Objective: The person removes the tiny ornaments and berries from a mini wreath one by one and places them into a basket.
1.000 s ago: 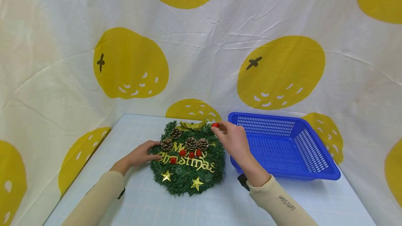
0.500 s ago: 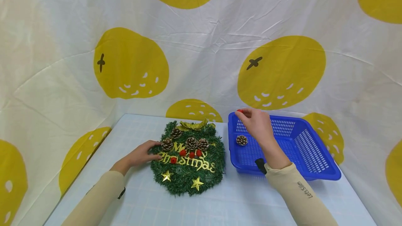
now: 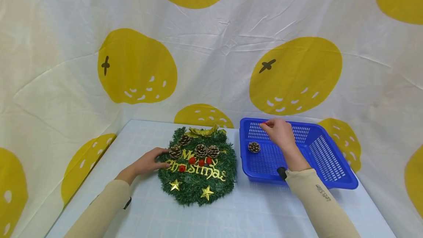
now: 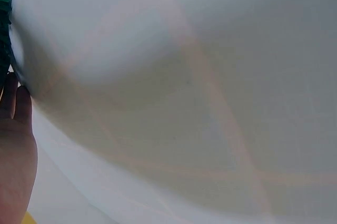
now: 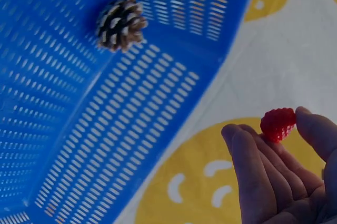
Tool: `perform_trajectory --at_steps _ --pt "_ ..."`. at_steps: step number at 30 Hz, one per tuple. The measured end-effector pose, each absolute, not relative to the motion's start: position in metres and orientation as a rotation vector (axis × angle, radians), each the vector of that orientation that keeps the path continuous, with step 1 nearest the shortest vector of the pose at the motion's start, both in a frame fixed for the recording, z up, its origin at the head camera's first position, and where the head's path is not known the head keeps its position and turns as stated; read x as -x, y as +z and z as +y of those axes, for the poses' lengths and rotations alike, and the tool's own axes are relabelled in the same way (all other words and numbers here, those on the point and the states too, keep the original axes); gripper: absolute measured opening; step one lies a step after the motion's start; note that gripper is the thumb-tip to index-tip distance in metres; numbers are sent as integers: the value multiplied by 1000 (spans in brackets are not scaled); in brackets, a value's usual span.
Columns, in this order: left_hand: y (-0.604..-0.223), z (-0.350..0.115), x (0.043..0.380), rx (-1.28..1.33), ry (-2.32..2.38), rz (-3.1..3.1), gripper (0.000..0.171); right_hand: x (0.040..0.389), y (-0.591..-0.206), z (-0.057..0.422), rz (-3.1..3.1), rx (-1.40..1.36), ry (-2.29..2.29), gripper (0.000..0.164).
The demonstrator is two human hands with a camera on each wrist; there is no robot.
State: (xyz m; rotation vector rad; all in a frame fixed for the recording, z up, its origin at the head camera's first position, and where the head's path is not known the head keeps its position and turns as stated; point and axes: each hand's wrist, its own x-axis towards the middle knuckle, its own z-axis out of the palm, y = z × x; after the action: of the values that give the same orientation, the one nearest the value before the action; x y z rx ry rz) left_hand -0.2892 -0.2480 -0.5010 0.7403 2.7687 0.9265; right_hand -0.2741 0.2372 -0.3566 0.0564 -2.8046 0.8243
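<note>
A round green Christmas wreath (image 3: 195,190) lies on the table, bearing gold "Merry Christmas" lettering, pine cones, red berries and gold stars. My left hand (image 3: 147,163) rests against its left edge, fingers and thumb spread apart; the left wrist view shows only part of that hand (image 4: 17,155), beside the wreath. Over the blue basket (image 3: 274,183), my right hand (image 3: 280,133) pinches a red raspberry-like berry ornament (image 5: 278,124) between thumb and fingers. One pine cone (image 3: 254,147) sits inside the basket at its left.
The basket stands right of the wreath, near the back edge of the pale blue checked table (image 3: 211,219). A white cloth (image 3: 211,47) printed with yellow fruit hangs behind and along the sides.
My right hand has carried the red berry from the wreath's upper right to over the basket. The pine cone in the basket has come into sight. My left hand stays put.
</note>
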Motion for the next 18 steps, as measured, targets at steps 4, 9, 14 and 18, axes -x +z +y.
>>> perform_trajectory --at_steps 4,9,14,18 --pt "-500 -248 288 -739 924 2768 70 278 -360 240 -2884 -20 817 45" --pt "-501 -248 288 -737 918 2765 70 283 -362 242 -2922 -11 824 44" --pt "-499 -247 287 -733 922 2767 70 288 -363 243 -2941 -8 837 41" --pt "-498 -247 287 -744 924 2773 69 294 -367 245 -2953 -38 856 40"
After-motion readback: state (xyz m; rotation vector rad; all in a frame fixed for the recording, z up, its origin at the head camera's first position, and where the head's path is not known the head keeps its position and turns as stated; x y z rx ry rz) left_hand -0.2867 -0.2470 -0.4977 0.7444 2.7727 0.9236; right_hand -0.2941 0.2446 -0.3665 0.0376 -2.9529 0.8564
